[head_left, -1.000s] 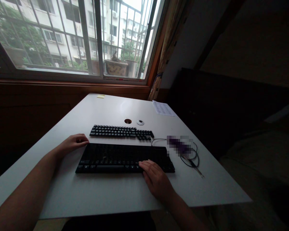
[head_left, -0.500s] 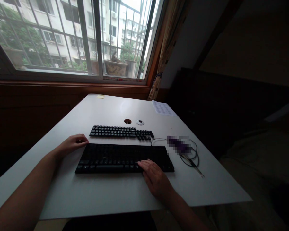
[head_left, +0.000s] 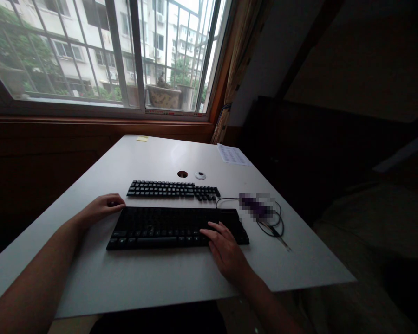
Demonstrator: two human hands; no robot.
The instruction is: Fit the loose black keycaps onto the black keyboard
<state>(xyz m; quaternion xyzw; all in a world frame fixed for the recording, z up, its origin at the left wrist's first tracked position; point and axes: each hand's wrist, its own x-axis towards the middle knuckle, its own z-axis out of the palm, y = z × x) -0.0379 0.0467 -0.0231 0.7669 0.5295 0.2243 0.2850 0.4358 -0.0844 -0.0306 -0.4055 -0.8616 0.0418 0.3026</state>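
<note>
A black keyboard (head_left: 153,221) lies flat on the white table. Keycaps show along its two nearest rows, while the dark area behind them seems to have none. At its far left corner, my left hand (head_left: 106,206) is closed, thumb and fingertips against the edge. My right hand (head_left: 226,248) lies over the keyboard's right part with the fingers spread, fingertips near the right end of the front key rows. I see nothing held in it. Just behind the keyboard, loose black keycaps (head_left: 162,189) stand in rows, laid out like a keyboard.
To the right lie a blurred-out purple thing (head_left: 256,206), a looped black cable (head_left: 282,227) and a thin metal tool (head_left: 284,242). Farther back are a round cable hole (head_left: 182,174), its white cover (head_left: 200,176), a printed sheet (head_left: 233,155) and a yellow note (head_left: 142,138).
My right hand's fingers have lifted and spread apart, where before they lay together on the keys. My left hand stays at the corner. The whole view has shifted slightly.
</note>
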